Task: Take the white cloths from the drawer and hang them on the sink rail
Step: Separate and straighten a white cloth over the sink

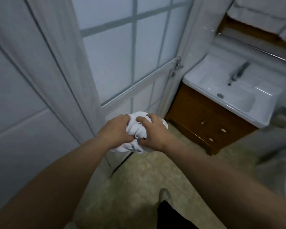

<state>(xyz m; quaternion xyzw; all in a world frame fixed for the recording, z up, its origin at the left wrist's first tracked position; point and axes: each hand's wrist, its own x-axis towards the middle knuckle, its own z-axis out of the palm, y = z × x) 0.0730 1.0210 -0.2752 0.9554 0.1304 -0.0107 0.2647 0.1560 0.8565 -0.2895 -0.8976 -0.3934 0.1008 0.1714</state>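
The bunched white fabric cloths (135, 129) are held in mid-air above the beige tiled floor (139, 179), in front of the frosted-glass door (122, 55). The left hand (114, 131) and right hand (153, 132) both grip the bundle with curled fingers, one on each side. The white ceramic sink (229, 96) on its brown wooden cabinet (201, 119) stands well apart to the right, below a metal rail (257, 48).

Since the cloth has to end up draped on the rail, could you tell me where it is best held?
The white cloth is balled up between the left hand and the right hand. Probably best to find one free edge, pinch its two corners from above, and let the rest hang flat, ready to drape over the rail above the sink.
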